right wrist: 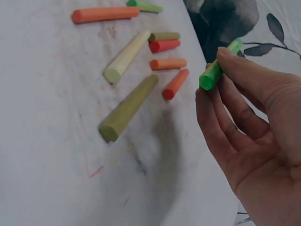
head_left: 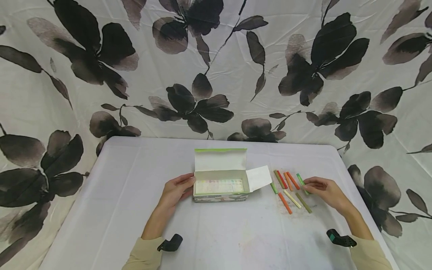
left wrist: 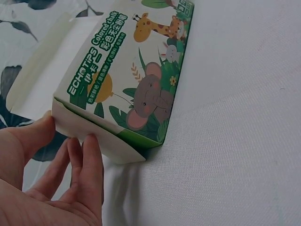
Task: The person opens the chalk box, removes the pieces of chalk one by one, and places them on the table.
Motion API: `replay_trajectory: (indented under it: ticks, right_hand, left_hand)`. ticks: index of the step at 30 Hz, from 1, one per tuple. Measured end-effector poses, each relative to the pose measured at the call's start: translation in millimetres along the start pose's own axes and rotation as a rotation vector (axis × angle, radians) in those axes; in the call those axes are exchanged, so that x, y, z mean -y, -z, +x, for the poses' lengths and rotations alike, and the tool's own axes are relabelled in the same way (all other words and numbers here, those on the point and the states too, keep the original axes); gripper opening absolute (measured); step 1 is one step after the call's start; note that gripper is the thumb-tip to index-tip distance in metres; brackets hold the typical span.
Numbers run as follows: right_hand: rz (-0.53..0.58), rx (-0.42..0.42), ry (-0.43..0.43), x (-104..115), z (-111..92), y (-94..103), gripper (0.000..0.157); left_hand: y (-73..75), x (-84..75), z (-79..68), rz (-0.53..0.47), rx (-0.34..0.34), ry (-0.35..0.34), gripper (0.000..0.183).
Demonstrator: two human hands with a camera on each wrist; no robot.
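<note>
An open-lidded chalk box [head_left: 221, 197] stands near the middle of the table, with pale chalk sticks [head_left: 219, 186] packed inside. My left hand [head_left: 176, 192] is at its left end. In the left wrist view, the thumb and fingertips touch the pale end flap [left wrist: 96, 136] with the fingers extended. To the right, my right hand [head_left: 324, 192] pinches a bright green chalk stick [right wrist: 218, 66] between thumb and fingers, raised off the table in the right wrist view. Loose chalk sticks lie beside that hand, among them an olive one [head_left: 303, 203] and a pale yellow one [head_left: 292, 199].
The box's lid [head_left: 221, 160] stands up at the back, and its right end flap [head_left: 259, 178] spreads toward the loose sticks. Orange chalk [head_left: 285, 203] and red chalk [head_left: 282, 179] also lie there. Chalk dust marks the white tablecloth [head_left: 216, 236]. A floral cloth [head_left: 236, 75] hangs behind.
</note>
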State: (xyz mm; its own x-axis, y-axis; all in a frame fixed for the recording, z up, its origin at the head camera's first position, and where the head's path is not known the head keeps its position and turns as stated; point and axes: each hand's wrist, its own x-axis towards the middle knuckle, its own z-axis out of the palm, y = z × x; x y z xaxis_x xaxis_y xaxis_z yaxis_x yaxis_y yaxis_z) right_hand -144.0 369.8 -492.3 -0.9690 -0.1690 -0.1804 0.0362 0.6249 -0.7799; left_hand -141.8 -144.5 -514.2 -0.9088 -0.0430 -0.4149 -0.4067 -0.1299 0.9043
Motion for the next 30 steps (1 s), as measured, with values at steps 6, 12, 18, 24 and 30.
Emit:
replay_trajectory:
  ticks: [6,12,18,24,30]
  right_hand:
    - [-0.031,0.007,-0.051,-16.4,-8.3,-2.6,0.043]
    - [-0.041,0.031,-0.071,-25.1,-16.9,-6.5,0.039]
    - [-0.085,0.028,0.004,-31.0,-18.6,-8.1,0.029]
    - [-0.159,0.024,0.053,-27.3,-19.2,-9.4,0.022]
    - [-0.192,-0.002,0.093,-17.2,-13.3,-8.0,0.018]
  left_hand:
    - [-0.1,-0.2,-0.1,0.002,0.0,0.003,0.044]
    - [-0.3,-0.6,-0.7,0.006,-0.005,0.007,0.044]
    - [-0.5,-2.5,-3.1,0.011,-0.008,0.009,0.046]
    - [-0.6,-2.0,-2.1,0.016,-0.008,0.011,0.046]
    - [-0.6,-1.8,-2.0,0.016,-0.016,0.014,0.045]
